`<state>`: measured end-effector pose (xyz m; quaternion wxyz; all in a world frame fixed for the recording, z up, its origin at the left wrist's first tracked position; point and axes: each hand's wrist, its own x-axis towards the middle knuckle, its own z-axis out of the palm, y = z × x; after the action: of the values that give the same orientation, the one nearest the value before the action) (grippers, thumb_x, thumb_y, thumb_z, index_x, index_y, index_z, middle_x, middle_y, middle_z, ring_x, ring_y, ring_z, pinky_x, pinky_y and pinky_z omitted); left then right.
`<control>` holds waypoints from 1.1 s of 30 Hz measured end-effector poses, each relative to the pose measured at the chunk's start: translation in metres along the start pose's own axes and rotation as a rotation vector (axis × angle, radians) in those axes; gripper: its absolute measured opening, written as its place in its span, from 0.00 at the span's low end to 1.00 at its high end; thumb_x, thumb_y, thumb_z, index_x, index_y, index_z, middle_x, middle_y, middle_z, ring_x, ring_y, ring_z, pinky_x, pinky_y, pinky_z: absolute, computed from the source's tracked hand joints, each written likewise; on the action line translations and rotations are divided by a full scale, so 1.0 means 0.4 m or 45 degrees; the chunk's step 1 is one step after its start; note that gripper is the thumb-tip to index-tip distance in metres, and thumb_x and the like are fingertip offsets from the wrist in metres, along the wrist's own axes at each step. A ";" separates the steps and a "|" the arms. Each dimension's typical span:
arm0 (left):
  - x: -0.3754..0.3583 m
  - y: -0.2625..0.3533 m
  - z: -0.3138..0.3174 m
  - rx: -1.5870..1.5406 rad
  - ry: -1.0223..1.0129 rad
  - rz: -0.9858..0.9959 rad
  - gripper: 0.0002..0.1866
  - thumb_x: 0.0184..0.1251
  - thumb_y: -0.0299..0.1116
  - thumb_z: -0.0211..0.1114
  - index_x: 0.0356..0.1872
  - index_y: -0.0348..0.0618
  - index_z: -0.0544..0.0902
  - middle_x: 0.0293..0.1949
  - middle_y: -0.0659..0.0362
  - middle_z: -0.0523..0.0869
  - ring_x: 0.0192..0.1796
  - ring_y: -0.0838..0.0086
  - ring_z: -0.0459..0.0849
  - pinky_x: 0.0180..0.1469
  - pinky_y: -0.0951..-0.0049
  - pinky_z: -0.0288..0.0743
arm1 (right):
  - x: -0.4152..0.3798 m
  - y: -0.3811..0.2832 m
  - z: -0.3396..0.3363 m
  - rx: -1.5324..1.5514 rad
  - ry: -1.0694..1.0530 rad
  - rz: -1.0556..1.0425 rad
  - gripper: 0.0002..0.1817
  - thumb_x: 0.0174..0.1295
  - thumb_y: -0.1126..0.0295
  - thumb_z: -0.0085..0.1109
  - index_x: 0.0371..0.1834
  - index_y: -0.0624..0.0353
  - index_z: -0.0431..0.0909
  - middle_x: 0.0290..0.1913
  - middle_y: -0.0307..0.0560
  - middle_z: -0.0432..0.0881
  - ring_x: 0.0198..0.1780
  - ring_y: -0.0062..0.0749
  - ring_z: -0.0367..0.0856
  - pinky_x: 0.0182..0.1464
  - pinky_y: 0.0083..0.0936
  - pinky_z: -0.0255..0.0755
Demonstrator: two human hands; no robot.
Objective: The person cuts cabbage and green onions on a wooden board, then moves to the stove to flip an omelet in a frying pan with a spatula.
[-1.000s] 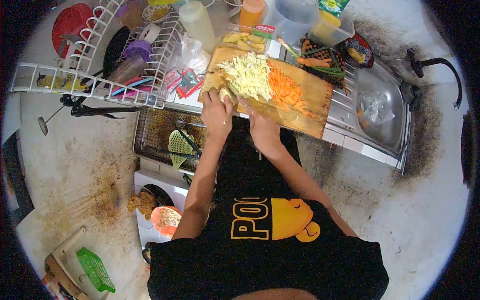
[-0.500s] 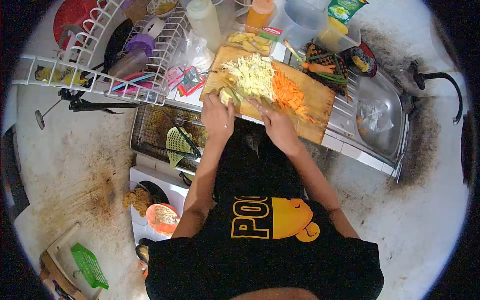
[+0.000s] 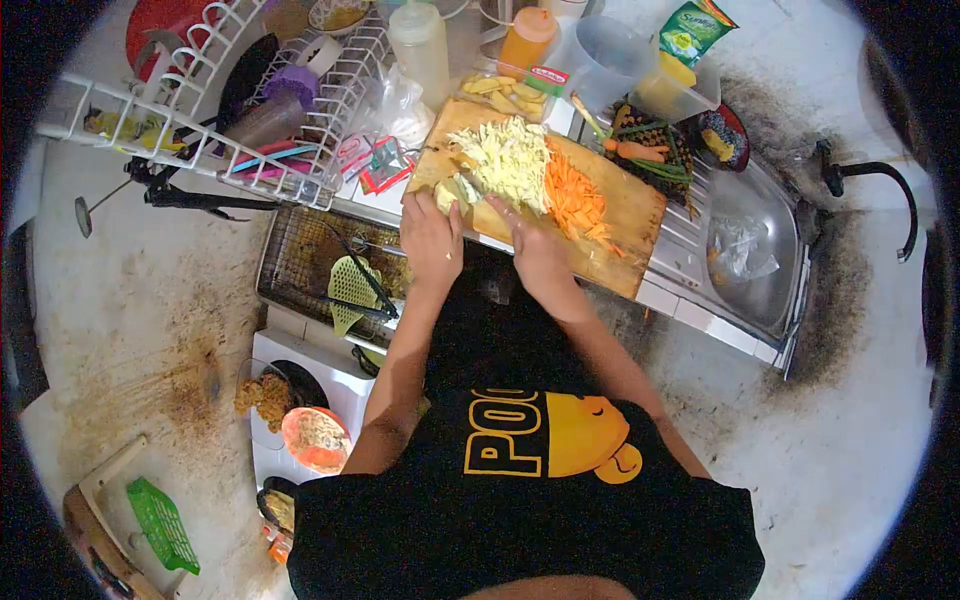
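Note:
My left hand (image 3: 431,243) presses a pale piece of cabbage (image 3: 447,194) against the near-left edge of a wooden cutting board (image 3: 632,222), its fingers closed over it. My right hand (image 3: 542,262) is closed around a knife, whose handle is hidden in the grip. Only a little of the knife blade (image 3: 467,187) shows, beside the cabbage piece. A heap of shredded cabbage (image 3: 503,160) lies on the board just beyond both hands. Orange carrot strips (image 3: 577,197) are piled to its right, touching it.
Behind the board are a bag of yellowish pieces (image 3: 505,95), an orange bottle (image 3: 528,40) and a clear tub (image 3: 608,62). A whole carrot (image 3: 640,152) lies near the sink (image 3: 745,290) at right. At left stand a white dish rack (image 3: 345,110) and a frying basin with a green slotted turner (image 3: 352,295).
My right hand has shifted slightly left and toward me with the knife. My left hand stays on the cabbage piece. The whole view has tilted a little.

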<state>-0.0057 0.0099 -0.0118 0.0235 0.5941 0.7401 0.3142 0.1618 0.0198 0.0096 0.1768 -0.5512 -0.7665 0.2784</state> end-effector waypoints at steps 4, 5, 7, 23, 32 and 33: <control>-0.010 0.004 -0.007 -0.013 0.009 0.011 0.20 0.70 0.37 0.58 0.53 0.32 0.71 0.47 0.43 0.73 0.49 0.46 0.76 0.52 0.52 0.70 | 0.027 0.045 -0.033 0.476 -0.093 -0.030 0.23 0.72 0.71 0.47 0.68 0.37 0.73 0.49 0.63 0.83 0.43 0.57 0.84 0.47 0.38 0.79; -0.007 0.003 -0.007 -0.011 0.021 0.013 0.20 0.70 0.37 0.58 0.53 0.32 0.71 0.47 0.43 0.73 0.49 0.46 0.76 0.52 0.52 0.70 | 0.026 0.050 -0.040 0.475 -0.090 -0.041 0.23 0.72 0.71 0.47 0.68 0.37 0.73 0.49 0.63 0.83 0.43 0.57 0.84 0.47 0.38 0.79; -0.011 -0.002 -0.006 -0.004 0.014 0.077 0.19 0.70 0.37 0.56 0.53 0.33 0.71 0.48 0.44 0.73 0.50 0.47 0.74 0.54 0.50 0.67 | 0.010 0.021 -0.079 0.471 -0.142 0.171 0.25 0.71 0.72 0.48 0.69 0.36 0.72 0.56 0.62 0.80 0.50 0.55 0.83 0.52 0.34 0.77; -0.005 0.020 0.035 0.146 -0.232 0.082 0.19 0.65 0.36 0.56 0.49 0.29 0.71 0.49 0.42 0.72 0.53 0.48 0.69 0.55 0.53 0.61 | -0.061 -0.055 0.053 0.243 0.087 0.079 0.32 0.69 0.74 0.45 0.75 0.32 0.61 0.37 0.68 0.82 0.38 0.63 0.83 0.44 0.51 0.77; -0.012 0.001 0.045 0.141 -0.172 0.178 0.19 0.64 0.36 0.57 0.48 0.29 0.71 0.48 0.42 0.72 0.51 0.49 0.71 0.53 0.52 0.62 | -0.011 -0.016 0.076 0.397 0.057 0.109 0.30 0.70 0.74 0.45 0.74 0.33 0.63 0.51 0.65 0.81 0.51 0.61 0.82 0.54 0.49 0.75; -0.012 0.001 0.042 0.154 -0.157 0.185 0.19 0.64 0.35 0.58 0.47 0.29 0.71 0.48 0.42 0.72 0.51 0.49 0.71 0.53 0.52 0.62 | -0.006 -0.012 0.068 0.521 0.137 0.040 0.30 0.70 0.74 0.45 0.74 0.34 0.64 0.52 0.65 0.81 0.52 0.61 0.81 0.55 0.49 0.74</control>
<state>0.0029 0.0130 -0.0267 0.0101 0.6647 0.7099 0.2327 0.1431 0.0102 -0.0085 0.3212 -0.5297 -0.6748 0.4011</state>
